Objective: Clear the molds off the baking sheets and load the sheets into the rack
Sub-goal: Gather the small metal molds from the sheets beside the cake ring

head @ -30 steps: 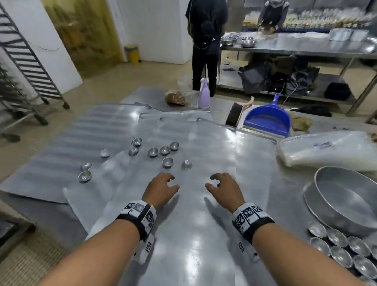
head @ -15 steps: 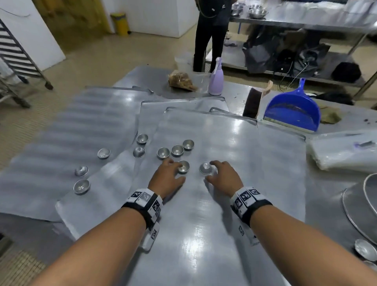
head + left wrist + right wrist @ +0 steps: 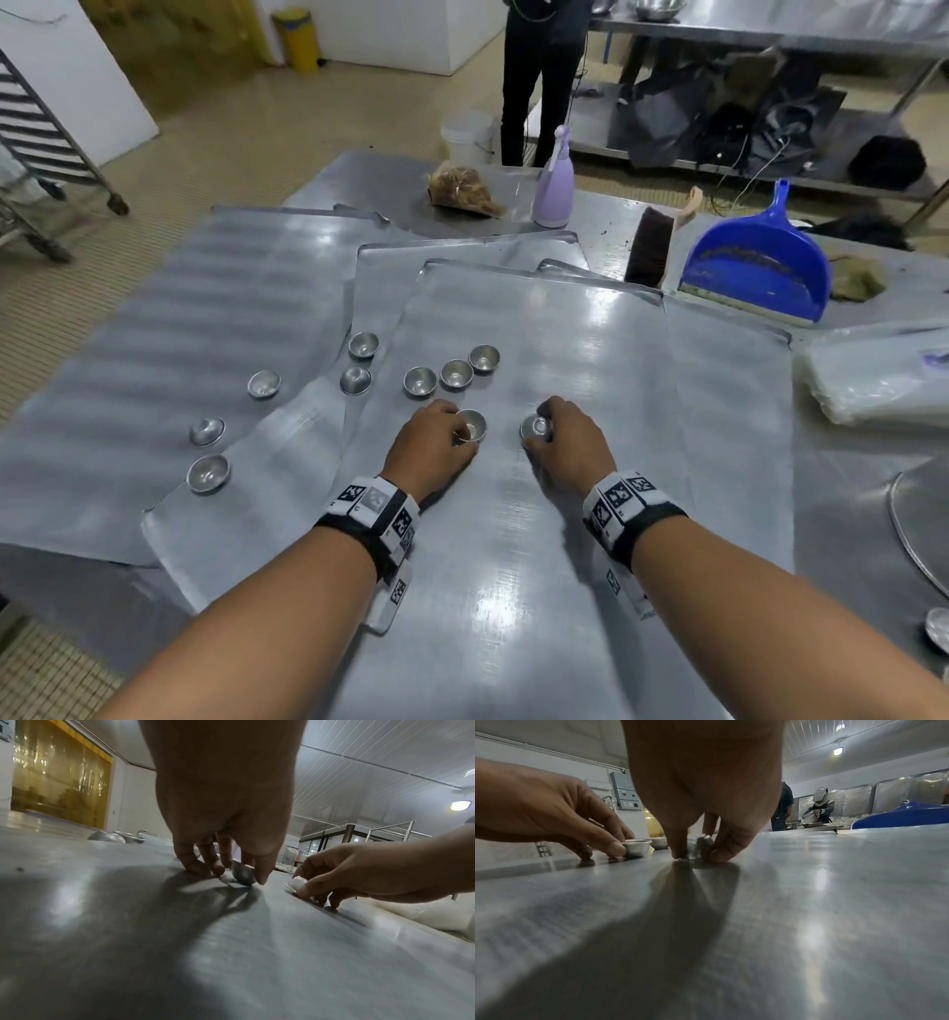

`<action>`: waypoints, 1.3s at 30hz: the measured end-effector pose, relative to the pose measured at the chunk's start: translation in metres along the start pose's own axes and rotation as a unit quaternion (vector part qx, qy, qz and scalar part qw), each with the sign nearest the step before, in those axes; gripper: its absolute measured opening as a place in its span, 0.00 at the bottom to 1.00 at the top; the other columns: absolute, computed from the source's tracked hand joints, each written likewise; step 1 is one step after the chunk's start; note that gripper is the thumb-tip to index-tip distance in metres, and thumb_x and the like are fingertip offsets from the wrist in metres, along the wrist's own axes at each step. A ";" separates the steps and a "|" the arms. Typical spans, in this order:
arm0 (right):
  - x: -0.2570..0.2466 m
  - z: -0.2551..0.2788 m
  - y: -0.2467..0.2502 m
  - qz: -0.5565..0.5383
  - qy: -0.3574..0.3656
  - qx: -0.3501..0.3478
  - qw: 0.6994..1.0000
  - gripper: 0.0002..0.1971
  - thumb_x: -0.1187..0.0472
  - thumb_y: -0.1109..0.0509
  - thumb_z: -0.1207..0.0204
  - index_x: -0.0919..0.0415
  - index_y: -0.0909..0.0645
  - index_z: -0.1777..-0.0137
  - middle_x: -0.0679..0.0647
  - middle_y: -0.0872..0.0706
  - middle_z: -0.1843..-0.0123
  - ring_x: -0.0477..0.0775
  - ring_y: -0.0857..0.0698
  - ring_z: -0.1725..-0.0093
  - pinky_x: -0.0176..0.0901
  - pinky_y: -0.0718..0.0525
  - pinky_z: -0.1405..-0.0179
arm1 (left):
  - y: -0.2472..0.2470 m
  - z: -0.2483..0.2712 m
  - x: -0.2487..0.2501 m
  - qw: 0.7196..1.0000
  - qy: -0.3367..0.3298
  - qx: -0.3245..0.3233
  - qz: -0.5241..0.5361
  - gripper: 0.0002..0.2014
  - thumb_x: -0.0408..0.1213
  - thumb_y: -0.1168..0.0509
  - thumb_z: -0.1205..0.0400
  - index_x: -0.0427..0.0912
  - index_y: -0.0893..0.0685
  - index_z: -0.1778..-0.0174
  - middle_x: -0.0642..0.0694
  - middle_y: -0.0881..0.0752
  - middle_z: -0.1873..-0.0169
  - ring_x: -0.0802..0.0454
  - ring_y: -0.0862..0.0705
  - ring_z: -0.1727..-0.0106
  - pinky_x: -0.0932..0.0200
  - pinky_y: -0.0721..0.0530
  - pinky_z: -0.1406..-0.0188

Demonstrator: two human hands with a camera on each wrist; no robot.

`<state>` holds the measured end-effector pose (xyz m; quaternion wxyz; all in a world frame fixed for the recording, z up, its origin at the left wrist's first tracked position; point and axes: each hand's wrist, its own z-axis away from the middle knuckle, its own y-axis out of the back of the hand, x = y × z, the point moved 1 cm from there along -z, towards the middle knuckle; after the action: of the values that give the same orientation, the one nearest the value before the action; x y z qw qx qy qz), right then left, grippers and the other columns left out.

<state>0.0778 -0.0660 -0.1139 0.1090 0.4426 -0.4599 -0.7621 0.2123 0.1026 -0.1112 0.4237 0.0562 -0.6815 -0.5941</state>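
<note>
Several overlapping metal baking sheets cover the table; the top sheet (image 3: 565,360) lies under both my hands. Small round metal molds are scattered on them. My left hand (image 3: 436,447) pinches an upright mold (image 3: 473,422), seen in the left wrist view as a mold (image 3: 243,874) between thumb and fingers. My right hand (image 3: 570,442) pinches an upside-down mold (image 3: 535,426), seen in the right wrist view as a mold (image 3: 696,846) between its fingertips. Three more molds (image 3: 456,373) sit in a row just beyond my left hand. Others (image 3: 208,473) lie on the sheets to the left.
A blue dustpan (image 3: 755,262) and brush (image 3: 652,241) lie at the back right, with a purple spray bottle (image 3: 553,190) and a plastic bag (image 3: 883,375). A large round pan (image 3: 919,519) sits at right. The rack (image 3: 36,128) stands far left. A person (image 3: 539,77) stands beyond the table.
Both hands moved forward over the top sheet and closed their fingers on the two nearest molds.
</note>
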 end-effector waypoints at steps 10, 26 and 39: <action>0.003 0.044 0.001 -0.034 0.035 0.040 0.998 0.13 0.48 0.25 0.31 0.48 0.25 0.52 0.44 0.26 0.46 0.49 0.19 0.56 0.41 0.20 0.59 | -0.002 0.024 0.014 1.000 -0.016 -0.010 0.008 0.11 0.47 0.27 0.22 0.43 0.10 0.53 0.50 0.18 0.44 0.51 0.18 0.48 0.58 0.18 0.46; 0.044 0.111 0.014 0.015 -0.028 0.003 0.999 0.27 0.42 0.24 0.34 0.49 0.19 0.36 0.47 0.23 0.42 0.51 0.19 0.48 0.41 0.20 0.50 | -0.027 0.067 0.069 0.996 -0.027 -0.090 0.004 0.26 0.49 0.27 0.25 0.46 0.20 0.32 0.48 0.22 0.40 0.47 0.18 0.41 0.57 0.22 0.44; 0.170 0.237 0.097 -0.011 -0.089 0.074 0.993 0.25 0.48 0.20 0.32 0.50 0.19 0.35 0.52 0.19 0.40 0.56 0.16 0.41 0.43 0.22 0.42 | -0.116 0.112 0.228 0.975 -0.149 -0.162 0.025 0.26 0.54 0.26 0.25 0.50 0.18 0.33 0.50 0.21 0.42 0.51 0.19 0.41 0.56 0.21 0.39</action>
<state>-0.2286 -0.0733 -0.0903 0.0263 0.3850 -0.5176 -0.7637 -0.0545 0.0225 -0.0866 0.3355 -0.1199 -0.6328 -0.6874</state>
